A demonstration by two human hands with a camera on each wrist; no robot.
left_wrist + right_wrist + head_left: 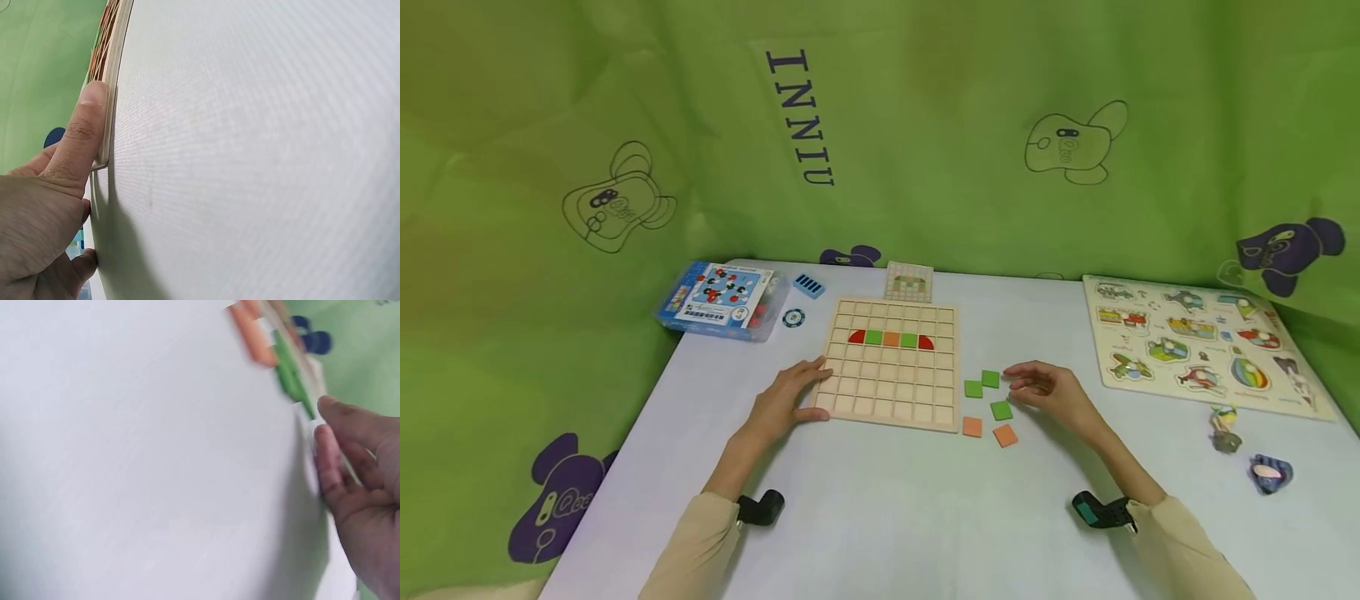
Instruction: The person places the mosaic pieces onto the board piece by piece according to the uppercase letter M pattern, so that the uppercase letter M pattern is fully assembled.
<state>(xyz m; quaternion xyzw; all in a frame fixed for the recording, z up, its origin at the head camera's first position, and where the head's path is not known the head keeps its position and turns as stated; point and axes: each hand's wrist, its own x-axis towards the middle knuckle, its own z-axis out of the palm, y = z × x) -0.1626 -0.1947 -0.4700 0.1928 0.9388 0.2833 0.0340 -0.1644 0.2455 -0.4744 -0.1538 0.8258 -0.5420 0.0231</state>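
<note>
Left hand (786, 400) touches wooden grid board (891, 392); right hand (1048, 390) beside green tiles (990, 379).

- My head camera is looking forward and down across the white table (880, 517), from some way off.
- My left wrist camera is skimming the tabletop, close against the wooden grid board (110, 81).
- My right wrist camera, blurred, is sharing the loose tiles (253, 334) with the head view.

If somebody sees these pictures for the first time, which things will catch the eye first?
Probably the wooden grid board in the middle of the table, with a red, green and orange row of tiles near its top. The left hand rests on its left edge, and the right hand hovers by loose green and orange tiles beside it.
</note>
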